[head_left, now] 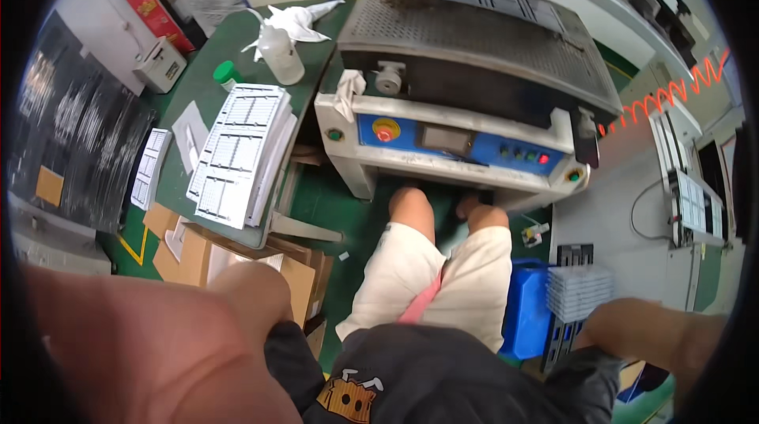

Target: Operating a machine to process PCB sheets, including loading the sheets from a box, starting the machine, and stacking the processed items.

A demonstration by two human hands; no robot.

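Observation:
Neither of my hands shows; both arms are bent. My left arm comes out of a dark sleeve and looms large at the lower left, its hand beyond the frame. My right arm runs off the lower right edge, its hand likewise outside. Ahead stands a machine with a perforated metal top and a blue control panel with a red emergency button. A dark slotted plate lies on the top. To the left, a stack of printed sheets sits on a green table.
The table also bears a clear squeeze bottle, a white cloth and a green-capped container. Cardboard boxes stand below it. On the right are a blue bin, stacked clear trays and an orange coiled hose.

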